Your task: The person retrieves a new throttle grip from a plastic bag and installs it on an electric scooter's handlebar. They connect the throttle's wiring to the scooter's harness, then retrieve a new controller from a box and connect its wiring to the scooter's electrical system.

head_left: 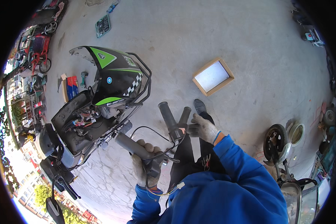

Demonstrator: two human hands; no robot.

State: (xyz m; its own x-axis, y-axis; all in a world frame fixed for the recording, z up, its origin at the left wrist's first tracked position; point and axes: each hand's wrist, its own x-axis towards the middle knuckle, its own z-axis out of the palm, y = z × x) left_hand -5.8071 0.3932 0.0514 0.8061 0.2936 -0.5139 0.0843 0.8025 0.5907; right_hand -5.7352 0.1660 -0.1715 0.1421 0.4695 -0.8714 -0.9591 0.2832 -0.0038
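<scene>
My left hand [141,172], in a pale work glove, is wrapped round a dark handlebar grip [133,146] with a black control housing at its lower end. Thin coloured wires with a white connector [180,185] hang from that housing. A black cable [147,128] loops up from it towards the other grips. My right hand [204,128], gloved too, closes its fingers at the base of a second pair of black handlebar grips [168,115]. Its fingertips are partly hidden there, beside a small orange-brown patch. Both sets hang in front of my legs.
On the left stands a partly stripped scooter [117,74], black and green, its wiring exposed. An open cardboard box [214,76] lies ahead. A green tool case [102,26] and a cordless drill [84,79] are farther off. Another vehicle's wheel [275,140] is at right.
</scene>
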